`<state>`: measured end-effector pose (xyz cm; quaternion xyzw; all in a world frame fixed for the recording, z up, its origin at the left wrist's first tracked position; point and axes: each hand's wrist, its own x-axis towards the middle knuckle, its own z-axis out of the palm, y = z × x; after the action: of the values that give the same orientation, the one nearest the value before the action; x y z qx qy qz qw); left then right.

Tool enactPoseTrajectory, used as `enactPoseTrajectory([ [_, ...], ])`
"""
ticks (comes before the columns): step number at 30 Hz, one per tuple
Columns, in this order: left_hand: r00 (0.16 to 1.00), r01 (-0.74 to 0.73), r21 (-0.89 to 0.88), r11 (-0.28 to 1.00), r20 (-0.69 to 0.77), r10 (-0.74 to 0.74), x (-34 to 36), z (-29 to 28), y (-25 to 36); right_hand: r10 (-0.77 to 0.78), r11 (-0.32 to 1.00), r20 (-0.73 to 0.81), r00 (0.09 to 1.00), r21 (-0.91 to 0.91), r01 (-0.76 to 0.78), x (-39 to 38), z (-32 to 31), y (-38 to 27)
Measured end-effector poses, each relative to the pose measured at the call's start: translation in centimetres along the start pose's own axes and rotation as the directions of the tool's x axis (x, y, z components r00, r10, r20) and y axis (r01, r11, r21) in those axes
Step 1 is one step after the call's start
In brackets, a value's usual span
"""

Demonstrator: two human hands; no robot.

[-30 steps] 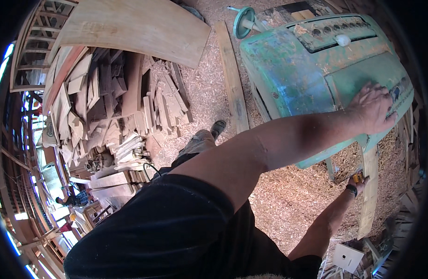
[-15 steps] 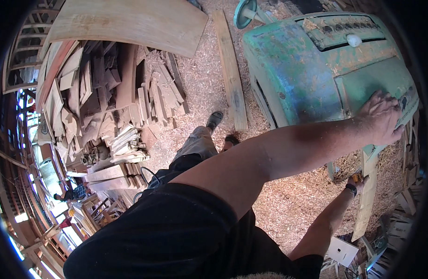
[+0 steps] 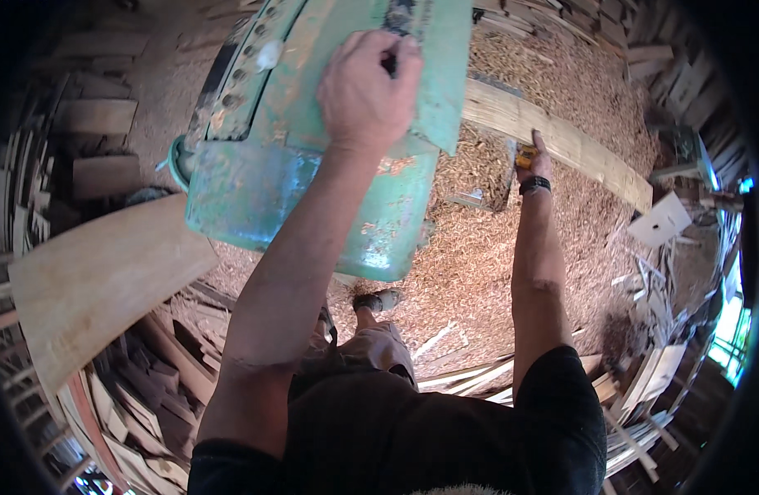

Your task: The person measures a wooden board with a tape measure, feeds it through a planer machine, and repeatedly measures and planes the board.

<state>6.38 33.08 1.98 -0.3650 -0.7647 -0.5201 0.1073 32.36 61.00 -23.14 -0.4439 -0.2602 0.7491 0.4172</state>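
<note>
My left hand [image 3: 367, 91] rests on top of a worn green thickness planer [image 3: 293, 177], its fingers curled. What lies under those fingers, if anything, is hidden. A long pale plank [image 3: 573, 147] sticks out from the planer's right side, and its other end is hidden at the machine. My right hand [image 3: 534, 162], with a dark band at the wrist, is at the near edge of the plank, a finger reaching onto it. Within that hand is a small yellow-and-black tool [image 3: 524, 156], which looks like a tape measure.
Shavings [image 3: 478, 272] cover the floor around my feet. A large plywood sheet [image 3: 107, 276] lies at the left, above stacked offcuts [image 3: 148, 379]. A white panel [image 3: 660, 219] is near the plank's far-right end. Several loose strips [image 3: 470, 375] lie behind my right arm.
My view has turned right, so the planer now sits at the top centre. My left hand remains on the planer, and my right hand remains at the plank with the yellow tool.
</note>
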Motion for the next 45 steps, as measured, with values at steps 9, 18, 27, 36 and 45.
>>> enactPoseTrajectory([
  [9,0.998,0.039,-0.101,0.994,0.062,-0.032,-0.5,-0.4,-0.2,0.023,0.998,-0.021,1.0,0.067,-0.022,-1.3,0.4,1.0],
  [18,0.998,0.025,-0.16,0.987,0.053,-0.017,0.1,-0.3,-1.1,0.029,0.997,-0.063,0.998,0.075,-0.024,-2.3,1.9,0.8],
  [27,0.997,-0.035,-0.248,0.968,0.064,0.052,0.1,0.0,-2.4,0.033,0.997,-0.072,0.997,0.065,-0.028,-2.2,1.1,0.7],
  [36,0.988,-0.048,-0.144,0.988,0.137,0.068,0.0,-0.2,-1.5,-0.006,1.0,-0.156,0.988,0.01,0.008,-1.4,1.0,1.4],
  [45,0.985,0.007,-0.134,0.991,0.169,0.016,-0.1,-0.4,-0.9,-0.009,0.999,-0.172,0.985,0.046,0.017,-2.5,2.2,0.9],
])
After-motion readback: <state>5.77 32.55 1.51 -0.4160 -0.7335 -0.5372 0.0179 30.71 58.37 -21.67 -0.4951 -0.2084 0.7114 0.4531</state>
